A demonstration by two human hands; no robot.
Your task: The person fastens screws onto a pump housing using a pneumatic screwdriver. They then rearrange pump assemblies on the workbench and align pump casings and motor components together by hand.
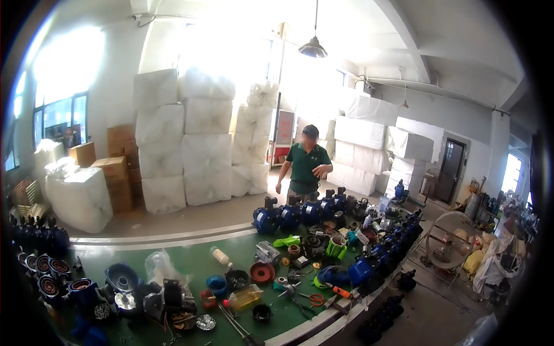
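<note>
Neither my left hand nor my right hand shows in the head view. Nearest the lower edge of the green workbench [196,258] lie an orange-handled pair of scissors [315,300], pliers [304,307] and long thin metal tools [232,323]. A yellowish clear bottle [244,297] rests on its side by a small black cup [262,313]. To the left are a blue round motor housing [122,278], a bowl of small metal parts [205,322] and several motors with copper windings [59,267]. A red-brown round dish [262,272] sits mid-bench.
A person in a green shirt [306,164] stands across the bench, behind a row of blue pumps [311,211]. Tall white wrapped stacks [206,151] and cardboard boxes [113,173] line the back. A large round fan [450,240] stands on the floor at right, near more dark pumps [381,320].
</note>
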